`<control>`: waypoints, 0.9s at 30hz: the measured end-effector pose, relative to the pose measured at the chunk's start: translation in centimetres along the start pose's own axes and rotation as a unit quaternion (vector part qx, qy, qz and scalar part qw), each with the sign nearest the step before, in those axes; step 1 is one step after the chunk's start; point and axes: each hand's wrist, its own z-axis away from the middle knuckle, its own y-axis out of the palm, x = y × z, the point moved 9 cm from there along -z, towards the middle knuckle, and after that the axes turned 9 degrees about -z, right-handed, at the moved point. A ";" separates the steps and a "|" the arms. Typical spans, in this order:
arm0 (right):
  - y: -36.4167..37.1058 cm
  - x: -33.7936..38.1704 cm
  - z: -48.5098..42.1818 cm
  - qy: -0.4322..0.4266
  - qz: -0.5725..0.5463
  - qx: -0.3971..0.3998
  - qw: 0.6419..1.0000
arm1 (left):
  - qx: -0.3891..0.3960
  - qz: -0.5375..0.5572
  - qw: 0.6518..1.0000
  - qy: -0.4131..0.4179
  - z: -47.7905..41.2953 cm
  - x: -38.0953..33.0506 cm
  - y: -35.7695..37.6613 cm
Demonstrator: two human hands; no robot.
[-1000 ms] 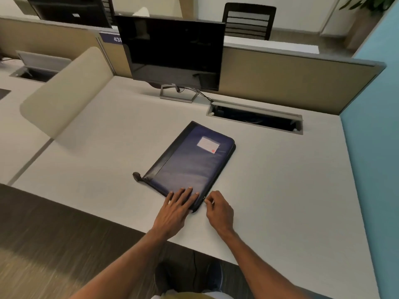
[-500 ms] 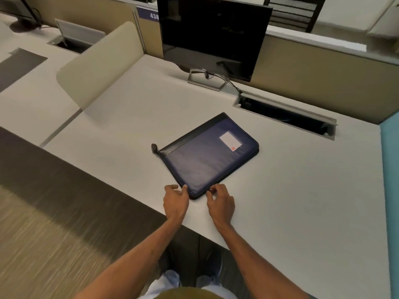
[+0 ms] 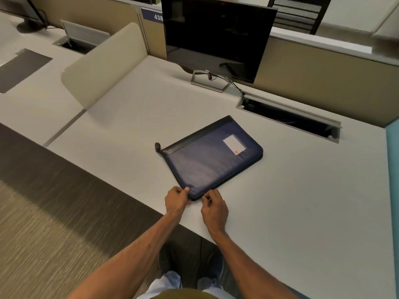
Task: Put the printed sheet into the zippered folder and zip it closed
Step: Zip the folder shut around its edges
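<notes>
A dark blue zippered folder (image 3: 210, 156) with a black spine strip and a white label lies flat and closed on the white desk (image 3: 302, 201), turned at an angle. Its nearest corner points at me. My left hand (image 3: 176, 200) pinches that corner from the left, thumb on top. My right hand (image 3: 213, 207) grips the zipper edge just right of the corner, fingers curled; the zipper pull itself is too small to make out. A black strap end sticks out at the folder's left corner. No printed sheet is visible.
A dark monitor (image 3: 218, 37) on a metal stand sits at the back of the desk, with a cable running to an open cable tray (image 3: 289, 118) on the right. A beige divider panel (image 3: 101, 67) stands to the left. The desk's front edge runs just under my wrists.
My left hand has slid off the folder's cover down to its near corner and closed on it. My right hand stays at the zipper edge. The camera has shifted, so the folder sits further right.
</notes>
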 end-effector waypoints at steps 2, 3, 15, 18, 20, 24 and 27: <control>0.8 0.2 0.6 -0.024 -0.024 0.033 0.999 | 0.006 0.005 1.000 -0.002 -0.3 0.0 -0.2; 0.7 0.3 1.1 -0.023 -0.035 0.030 0.999 | 0.011 0.011 1.000 -0.001 -0.3 -0.1 -0.1; 0.6 -0.2 1.0 -0.031 0.031 0.029 0.999 | 0.031 0.040 0.999 -0.002 -0.3 0.3 0.6; -0.8 -0.6 0.0 -0.018 0.022 0.009 1.000 | 0.040 0.061 0.997 -0.004 0.2 0.0 0.6; -1.8 -1.2 -0.6 -0.010 0.017 -0.006 1.000 | 0.043 0.071 0.997 -0.001 0.2 -0.2 0.5; -4.0 -2.3 -2.3 0.004 0.011 -0.038 0.999 | 0.045 0.085 0.995 -0.002 0.3 -0.1 0.7; -5.8 -3.3 -3.9 0.025 0.005 -0.066 0.998 | 0.049 0.101 0.994 -0.007 0.4 -0.1 0.9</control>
